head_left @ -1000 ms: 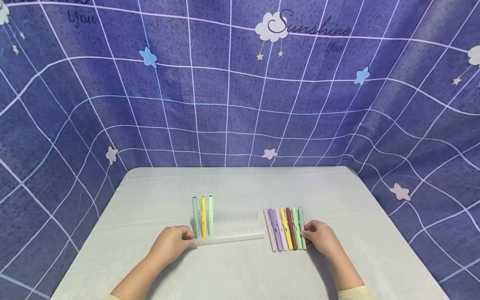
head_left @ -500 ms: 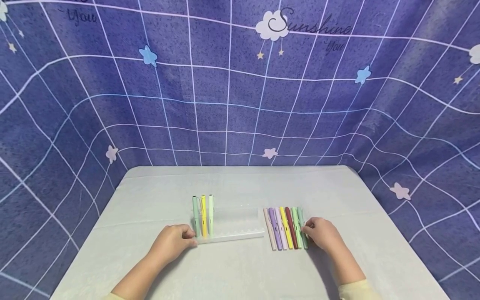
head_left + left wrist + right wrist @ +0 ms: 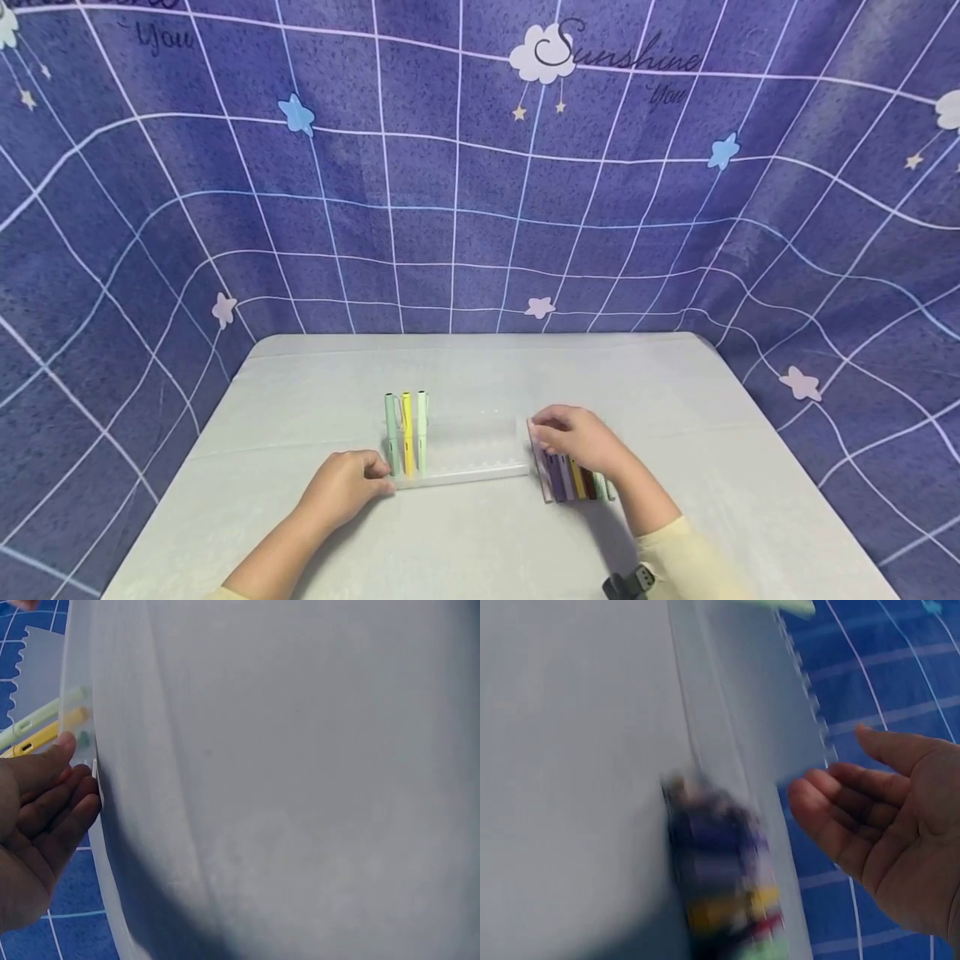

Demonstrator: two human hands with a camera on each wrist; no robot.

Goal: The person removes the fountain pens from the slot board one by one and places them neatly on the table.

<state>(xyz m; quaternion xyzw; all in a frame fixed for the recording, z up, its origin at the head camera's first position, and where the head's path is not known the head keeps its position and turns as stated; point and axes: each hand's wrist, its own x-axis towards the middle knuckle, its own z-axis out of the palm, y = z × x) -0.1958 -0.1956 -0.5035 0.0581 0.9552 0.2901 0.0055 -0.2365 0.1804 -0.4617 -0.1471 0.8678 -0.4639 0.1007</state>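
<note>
A clear plastic pen stand lies on the white table, with a notched back panel. At its left end stand a green pen, a yellow pen and a pale green pen. My left hand grips the stand's left corner, thumb in front; the left wrist view shows the thumb on its edge. Over the row of loose pens hovers my right hand, near the beige pen at the row's left end. In the right wrist view its fingers curve loosely around nothing.
The loose pens lie side by side just right of the stand, partly hidden by the right hand. A blue grid-patterned curtain surrounds the table at the back and sides. A dark device sits by the right sleeve.
My right hand has left the green pen at the row's right end and moved left above the pens to the beige one. The left hand has stayed at the stand's corner.
</note>
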